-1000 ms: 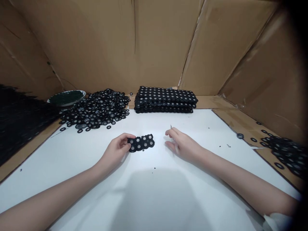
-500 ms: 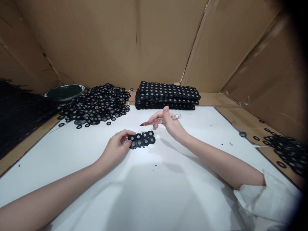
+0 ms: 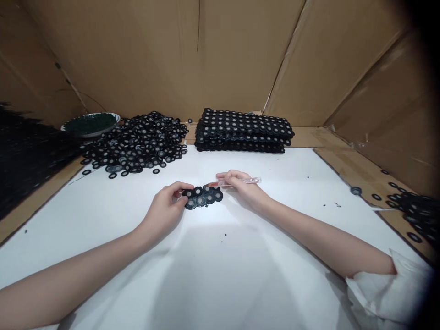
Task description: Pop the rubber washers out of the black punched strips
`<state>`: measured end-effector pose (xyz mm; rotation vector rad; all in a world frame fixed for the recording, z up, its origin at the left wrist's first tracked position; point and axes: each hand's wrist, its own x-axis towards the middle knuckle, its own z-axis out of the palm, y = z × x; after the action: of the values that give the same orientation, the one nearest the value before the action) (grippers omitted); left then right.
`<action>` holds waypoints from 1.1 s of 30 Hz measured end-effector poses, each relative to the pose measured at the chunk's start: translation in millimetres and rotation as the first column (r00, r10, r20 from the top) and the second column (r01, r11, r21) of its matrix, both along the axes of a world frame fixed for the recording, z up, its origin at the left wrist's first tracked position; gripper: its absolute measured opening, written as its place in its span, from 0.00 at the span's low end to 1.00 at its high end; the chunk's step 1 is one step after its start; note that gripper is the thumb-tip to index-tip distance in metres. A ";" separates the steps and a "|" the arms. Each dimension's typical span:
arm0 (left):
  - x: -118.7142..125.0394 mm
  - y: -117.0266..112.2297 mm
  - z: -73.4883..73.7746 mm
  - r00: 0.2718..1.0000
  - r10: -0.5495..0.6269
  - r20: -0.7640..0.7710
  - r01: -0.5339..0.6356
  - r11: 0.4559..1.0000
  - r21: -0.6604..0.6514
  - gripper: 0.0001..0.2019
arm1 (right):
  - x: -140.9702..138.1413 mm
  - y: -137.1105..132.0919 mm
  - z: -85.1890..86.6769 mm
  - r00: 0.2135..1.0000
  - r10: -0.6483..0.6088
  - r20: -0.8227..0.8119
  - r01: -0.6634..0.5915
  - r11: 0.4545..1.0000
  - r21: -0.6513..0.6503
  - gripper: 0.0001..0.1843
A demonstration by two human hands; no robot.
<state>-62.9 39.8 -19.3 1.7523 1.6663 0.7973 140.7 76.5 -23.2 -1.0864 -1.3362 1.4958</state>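
A small two-row block of black rings with pale grey centres [image 3: 209,198] is near the middle of the white tabletop [image 3: 113,279]. My left hand [image 3: 170,201] pinches its left end between thumb and fingers. In my right hand [image 3: 240,187] is a slim paintbrush with a clear handle [image 3: 254,180] and reddish lettering. The brush points left, and its dark tip is at the upper row of the block, seemingly touching a ring there. My fingers hide part of the brush's shaft.
A loose heap of black rings [image 3: 144,142] lies at back left, beside a shallow bowl of dark green stuff [image 3: 90,124]. Ring sheets are stacked [image 3: 244,130] at the back. More rings [image 3: 415,208] lie on cardboard at right. Cardboard walls [image 3: 237,55] enclose the table.
My right hand has lowered and turned the paintbrush, bringing its tip from above the block down to the upper row. My left hand stays on the block's left end.
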 end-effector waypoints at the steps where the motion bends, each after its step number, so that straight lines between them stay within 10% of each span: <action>1: -0.1 -0.1 0.0 1.000 0.006 0.000 -0.006 1.000 0.000 0.15 | 0.8 0.9 -0.8 0.999 0.031 -0.034 -0.031 1.000 -0.002 0.08; 10: -0.5 -0.6 2.0 0.996 0.049 0.068 -0.048 0.999 -0.024 0.12 | 3.8 3.9 -5.9 0.953 0.162 -0.256 -0.188 0.979 -0.080 0.10; 16: -1.0 1.5 0.3 0.991 -0.129 0.047 0.130 0.991 -0.029 0.15 | -2.9 -9.1 2.2 0.946 0.211 -0.245 -0.219 0.976 -0.008 0.12; 28: 5.8 -4.8 6.4 0.943 0.073 0.323 -0.009 0.981 -0.196 0.12 | -13.7 -23.0 -9.3 0.950 0.289 0.115 -0.309 0.925 0.223 0.10; 33: 13.9 -19.2 9.3 0.939 0.051 0.339 0.002 0.988 -0.155 0.12 | -31.7 -30.6 -15.6 0.887 0.012 0.461 -0.258 0.841 0.475 0.06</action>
<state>-49.1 20.5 -10.0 1.3978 1.4745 0.9023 109.0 45.9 -38.8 -1.0043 -2.0384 0.8914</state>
